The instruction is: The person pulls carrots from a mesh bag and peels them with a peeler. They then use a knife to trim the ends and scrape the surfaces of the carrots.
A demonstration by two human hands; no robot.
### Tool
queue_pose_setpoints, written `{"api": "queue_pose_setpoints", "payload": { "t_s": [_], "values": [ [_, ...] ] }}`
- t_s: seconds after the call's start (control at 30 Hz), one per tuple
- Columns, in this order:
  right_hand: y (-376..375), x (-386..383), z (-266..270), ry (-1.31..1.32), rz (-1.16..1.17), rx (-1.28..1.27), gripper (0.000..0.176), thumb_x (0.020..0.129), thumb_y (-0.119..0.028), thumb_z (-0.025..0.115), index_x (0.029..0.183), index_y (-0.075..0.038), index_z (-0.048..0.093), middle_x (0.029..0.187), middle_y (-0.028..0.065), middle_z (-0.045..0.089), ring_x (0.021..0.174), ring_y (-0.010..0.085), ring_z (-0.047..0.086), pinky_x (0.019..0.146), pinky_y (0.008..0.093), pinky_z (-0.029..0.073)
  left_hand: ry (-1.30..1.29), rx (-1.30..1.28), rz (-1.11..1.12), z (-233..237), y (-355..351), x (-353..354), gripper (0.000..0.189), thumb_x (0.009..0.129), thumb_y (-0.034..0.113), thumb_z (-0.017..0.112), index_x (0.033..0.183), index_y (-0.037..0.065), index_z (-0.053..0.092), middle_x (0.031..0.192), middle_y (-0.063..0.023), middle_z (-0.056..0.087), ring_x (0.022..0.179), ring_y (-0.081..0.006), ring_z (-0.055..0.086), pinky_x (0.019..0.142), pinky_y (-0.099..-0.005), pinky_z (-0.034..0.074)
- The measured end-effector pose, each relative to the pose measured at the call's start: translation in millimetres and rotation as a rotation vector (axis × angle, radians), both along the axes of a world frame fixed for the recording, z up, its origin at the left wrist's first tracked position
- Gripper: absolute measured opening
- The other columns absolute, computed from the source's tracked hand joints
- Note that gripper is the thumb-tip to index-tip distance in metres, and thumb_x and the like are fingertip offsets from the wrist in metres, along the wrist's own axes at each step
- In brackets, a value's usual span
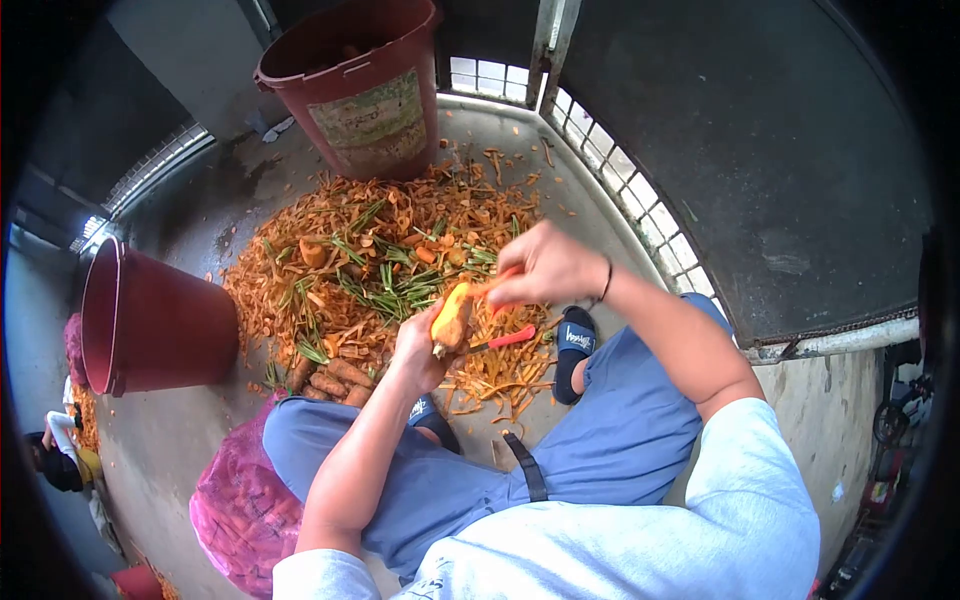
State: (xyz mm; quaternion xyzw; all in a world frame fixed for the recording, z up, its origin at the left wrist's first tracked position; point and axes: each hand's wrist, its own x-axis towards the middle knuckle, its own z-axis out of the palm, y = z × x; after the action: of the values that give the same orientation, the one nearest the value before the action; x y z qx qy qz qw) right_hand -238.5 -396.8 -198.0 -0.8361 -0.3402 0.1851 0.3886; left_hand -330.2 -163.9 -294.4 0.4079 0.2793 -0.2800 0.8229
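My left hand (419,352) is closed around a thick, partly peeled carrot (455,318), bright yellow-orange with a rougher patch at its near end. My right hand (545,268) is pinched around a red-orange peeler (509,290) at the carrot's far end; the fingers hide most of the tool. A knife with a red handle (512,338) points its blade towards my left hand, over the peelings. Beneath and beyond both hands spreads a wide heap of carrot peelings (290,270) mixed with green stalks (400,292). Unpeeled carrots (345,375) lie by my left knee.
A large red bucket (365,110) stands behind the heap, and another red bucket (160,320) is to the left. Beside my left leg rests a pink mesh sack (245,495) of carrots. Dark panels (750,150) edge the right side. Another person (65,455) is at far left.
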Motion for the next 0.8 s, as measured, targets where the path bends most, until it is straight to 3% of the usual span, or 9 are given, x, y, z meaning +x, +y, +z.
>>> {"api": "queue_pose_setpoints", "payload": {
  "t_s": [0.03, 0.07, 0.17, 0.27, 0.43, 0.8],
  "values": [
    [9, -10, -5, -0.054, 0.081, 0.062, 0.027, 0.079, -0.027, 0.085, 0.081, -0.002, 0.075, 0.067, 0.0112, 0.068, 0.059, 0.0182, 0.065, 0.056, 0.0344, 0.049, 0.001, -0.015, 0.008, -1, -2, -1, 0.039, 0.108, 0.042, 0.045, 0.121, 0.010, 0.063, 0.089, -0.0069, 0.068, 0.068, -0.0181, 0.062, 0.051, -0.0322, 0.044],
    [18, -18, -6, -0.027, 0.123, 0.075, 0.029, 0.079, -0.030, 0.083, 0.093, -0.005, 0.079, 0.072, 0.0139, 0.071, 0.063, 0.0223, 0.068, 0.061, 0.0347, 0.052, 0.004, -0.030, 0.011, -2, -4, -1, 0.039, 0.109, 0.042, 0.043, 0.121, 0.011, 0.063, 0.090, -0.0059, 0.068, 0.068, -0.0176, 0.061, 0.049, -0.0320, 0.043],
    [24, -22, -18, -0.086, 0.133, 0.134, 0.027, 0.079, -0.029, 0.082, 0.093, -0.006, 0.080, 0.072, 0.0132, 0.071, 0.062, 0.0227, 0.068, 0.061, 0.0351, 0.052, -0.028, 0.043, -0.041, 8, -6, -7, 0.038, 0.108, 0.043, 0.044, 0.118, 0.012, 0.063, 0.089, -0.0033, 0.067, 0.069, -0.0161, 0.061, 0.048, -0.0316, 0.041],
    [21, -15, -14, 0.016, 0.140, 0.115, 0.026, 0.080, -0.027, 0.082, 0.090, -0.004, 0.079, 0.071, 0.0136, 0.071, 0.061, 0.0228, 0.068, 0.060, 0.0350, 0.052, -0.051, 0.108, -0.032, 19, -8, -7, 0.036, 0.107, 0.043, 0.046, 0.114, 0.012, 0.063, 0.086, -0.0031, 0.065, 0.067, -0.0155, 0.060, 0.047, -0.0307, 0.041],
    [11, -1, -8, 0.056, 0.127, 0.062, 0.031, 0.078, -0.027, 0.086, 0.085, 0.002, 0.076, 0.071, 0.0149, 0.071, 0.061, 0.0213, 0.067, 0.060, 0.0345, 0.052, -0.111, 0.081, -0.072, 21, -7, -5, 0.034, 0.106, 0.040, 0.050, 0.112, 0.009, 0.062, 0.080, -0.0065, 0.063, 0.053, -0.0170, 0.057, 0.040, -0.0297, 0.037],
    [-3, 12, 2, 0.105, 0.091, 0.020, 0.026, 0.079, -0.025, 0.086, 0.084, -0.001, 0.077, 0.068, 0.0081, 0.070, 0.059, 0.0108, 0.063, 0.055, 0.0305, 0.048, -0.126, 0.117, -0.044, 30, -7, -8, 0.034, 0.106, 0.036, 0.051, 0.115, 0.005, 0.062, 0.083, -0.0091, 0.066, 0.053, -0.0184, 0.059, 0.038, -0.0295, 0.039]
  ]
}}
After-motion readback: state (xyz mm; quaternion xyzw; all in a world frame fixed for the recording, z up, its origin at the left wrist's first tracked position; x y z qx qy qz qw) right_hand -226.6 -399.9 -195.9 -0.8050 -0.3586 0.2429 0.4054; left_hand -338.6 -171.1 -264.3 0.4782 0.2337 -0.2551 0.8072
